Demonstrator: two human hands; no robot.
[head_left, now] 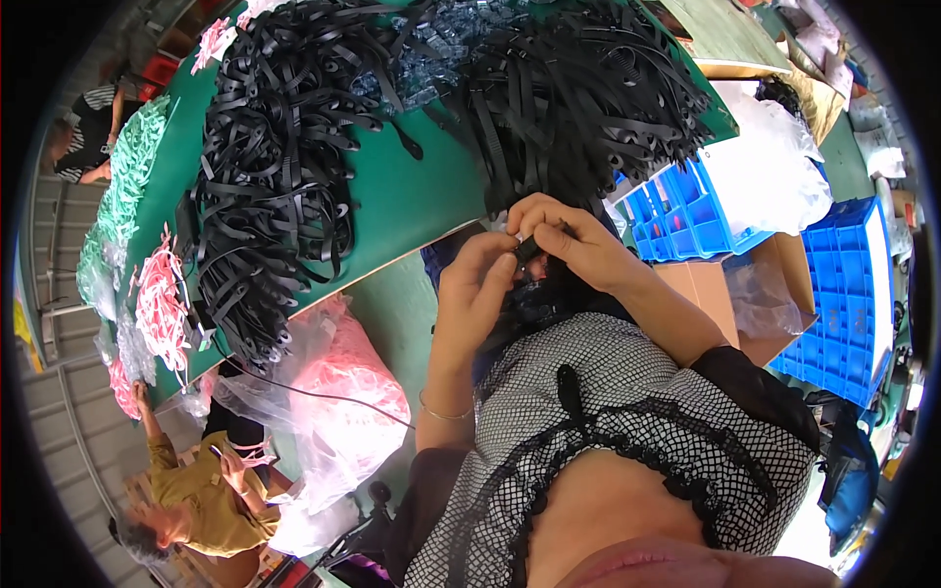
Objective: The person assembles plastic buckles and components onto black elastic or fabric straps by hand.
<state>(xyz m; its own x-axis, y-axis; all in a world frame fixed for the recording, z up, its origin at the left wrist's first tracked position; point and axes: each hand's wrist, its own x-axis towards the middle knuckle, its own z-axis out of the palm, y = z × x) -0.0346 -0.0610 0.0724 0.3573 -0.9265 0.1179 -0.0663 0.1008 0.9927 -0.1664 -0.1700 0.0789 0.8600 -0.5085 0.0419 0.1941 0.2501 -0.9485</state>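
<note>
Two hands meet at tabletop (412, 211) edge, over lap. Left hand (477, 284) and right hand (573, 240) both pinch small black strap piece (529, 249); fingers clenched on it, most of piece hidden between fingertips, shape hard to make out. Dark bundle below hands blurred, unclear. Black strap heap (284, 167) on tabletop, second heap (588, 88) beyond hands, upper parts cut by rim. Blue crates (686, 211) at right, partly behind plastic bag (774, 157). Co-worker (196, 490) at lower left.
</note>
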